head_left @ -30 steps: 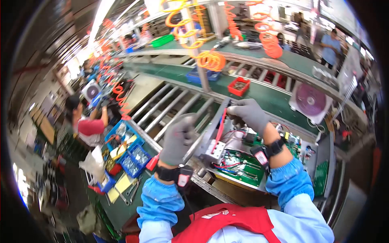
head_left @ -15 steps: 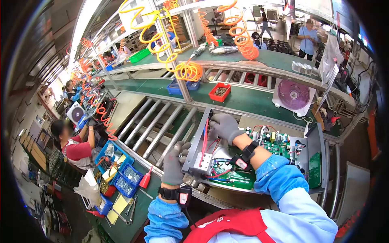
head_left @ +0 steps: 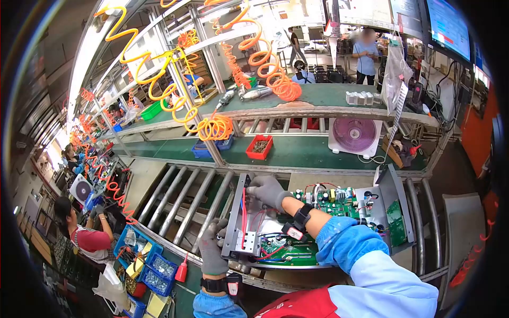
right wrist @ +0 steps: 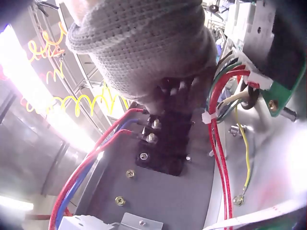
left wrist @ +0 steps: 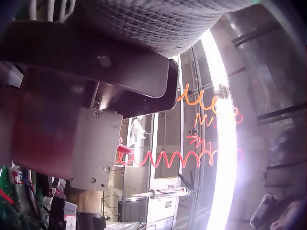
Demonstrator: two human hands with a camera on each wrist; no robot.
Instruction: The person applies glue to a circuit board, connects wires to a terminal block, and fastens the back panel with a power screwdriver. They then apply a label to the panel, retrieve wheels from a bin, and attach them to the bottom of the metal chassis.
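Observation:
My right hand (head_left: 269, 192) reaches over the left side panel of an open metal case (head_left: 233, 212), its bent fingers at the panel's inner face. In the right wrist view the glove (right wrist: 148, 48) covers the upper end of a black terminal block (right wrist: 165, 143); the fingertips are hidden. Red wires (right wrist: 76, 167) and a blue wire run to the block's screws. My left hand (head_left: 213, 254) is just outside that panel, fingers bent, with small shiny spots by them that I cannot make out. The left wrist view shows its glove (left wrist: 148, 24) against the dark panel (left wrist: 96, 57).
Green circuit boards (head_left: 334, 199) fill the case. Metal rollers (head_left: 183, 206) lie left of it. Blue bins (head_left: 159, 270) and a red bottle (head_left: 182, 271) stand at the lower left. Behind are a red tray (head_left: 260, 147) and a fan (head_left: 354, 133). A person (head_left: 90, 238) works at the left.
The head view has swung right, so the case and hands appear further left and lower. My right hand remains at the left panel, and my left hand is closer beside its outer side.

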